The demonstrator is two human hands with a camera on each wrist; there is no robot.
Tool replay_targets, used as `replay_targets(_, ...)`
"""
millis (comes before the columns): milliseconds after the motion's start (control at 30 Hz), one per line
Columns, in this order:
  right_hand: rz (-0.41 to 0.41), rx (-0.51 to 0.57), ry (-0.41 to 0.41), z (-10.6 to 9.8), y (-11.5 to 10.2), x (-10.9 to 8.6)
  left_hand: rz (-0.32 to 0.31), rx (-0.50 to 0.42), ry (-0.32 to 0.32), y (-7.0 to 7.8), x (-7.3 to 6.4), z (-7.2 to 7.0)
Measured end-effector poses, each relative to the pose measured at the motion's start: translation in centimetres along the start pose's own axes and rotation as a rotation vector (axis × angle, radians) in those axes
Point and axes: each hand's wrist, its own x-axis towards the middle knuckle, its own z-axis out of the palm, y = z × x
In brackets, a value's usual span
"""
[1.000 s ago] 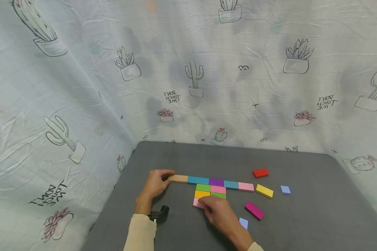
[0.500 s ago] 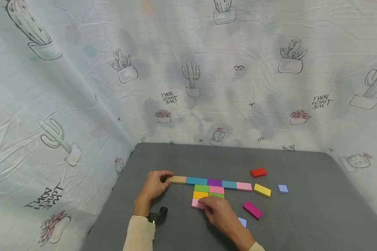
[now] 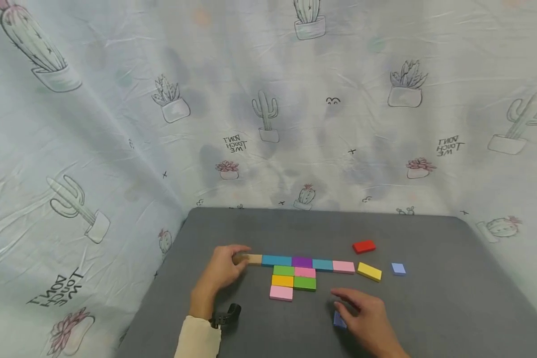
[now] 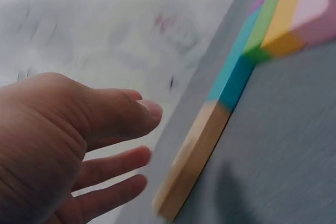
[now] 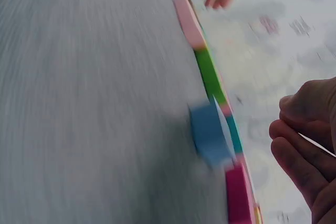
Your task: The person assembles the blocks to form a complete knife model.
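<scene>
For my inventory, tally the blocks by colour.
Pink blocks: 3
Teal blocks: 2
Green blocks: 2
Blue blocks: 2
Tan block: 1
Purple block: 1
Orange block: 1
Yellow block: 1
Red block: 1
Magenta block: 1
Total: 15

The head view looks forward and down over the table (image 3: 250,333), far enough back to take in left hand (image 3: 223,267) and right hand (image 3: 366,318). The left wrist view, close and tilted, faces past the left hand along the blocks (image 3: 302,262); the right wrist view, steeply tilted, faces low across the table. All three share blocks, cloth (image 3: 304,159) and left hand
</scene>
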Motion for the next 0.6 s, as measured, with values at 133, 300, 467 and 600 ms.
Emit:
replay_targets(133,0.074,-0.072,0.033,-2.0,1.3,-0.6,0.076,0.004,-0.116,2.1,-1.2,1.0)
replay_targets(300,0.165,-0.098,0.008,-3.4,2.5,-1.2,0.147,0.030,-0.239,3.6,-2.4,2.9)
replay_targets(467,0.234,-0.090,-0.042,-3.8,3.1,-1.2,0.180,0.052,-0.250,3.9,-2.8,4.1)
replay_targets(600,0.284,-0.095,-0.078,-3.8,3.5,-1.2,0.213,0.057,-0.253,4.0,-3.0,4.6)
